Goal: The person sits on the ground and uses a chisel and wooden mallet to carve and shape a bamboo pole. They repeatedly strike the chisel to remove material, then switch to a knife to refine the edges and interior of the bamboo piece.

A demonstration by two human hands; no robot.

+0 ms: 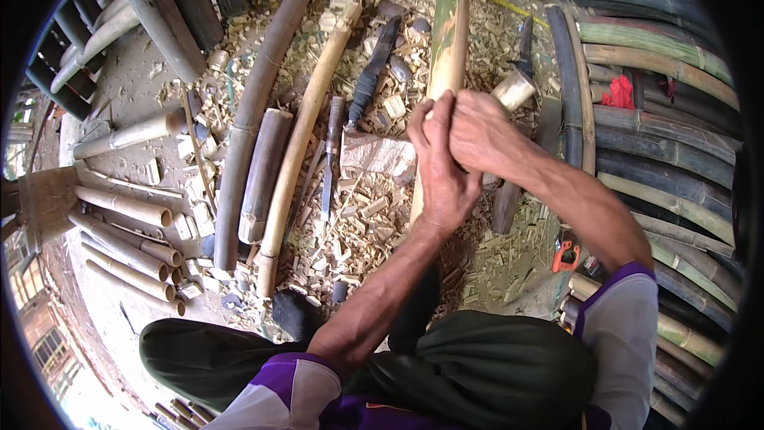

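Note:
A long bamboo pole (pixel 449 40), partly green and partly scraped pale, runs from the far edge toward me and passes under both hands. My left hand (pixel 447 175) is closed around it, with its fingers over the top. Pressed against the left hand is my right hand (pixel 484 134), curled into a fist over the pole; whatever its fingers hold is hidden. A short pale wooden cylinder (pixel 514 90) shows just beyond the right hand. Beside the left hand lies a split wooden block (pixel 374 153). Left of that are a chisel (pixel 329 179) and a dark knife with a wrapped handle (pixel 366 91).
Wood chips (pixel 366 231) litter the ground. Long bamboo poles (pixel 306 139) lie to the left, near short bamboo pieces (pixel 131 207). Stacked bamboo (pixel 660 127) lines the right side, with a red cloth (pixel 618 93) on it. An orange tool (pixel 566 253) lies near my right elbow.

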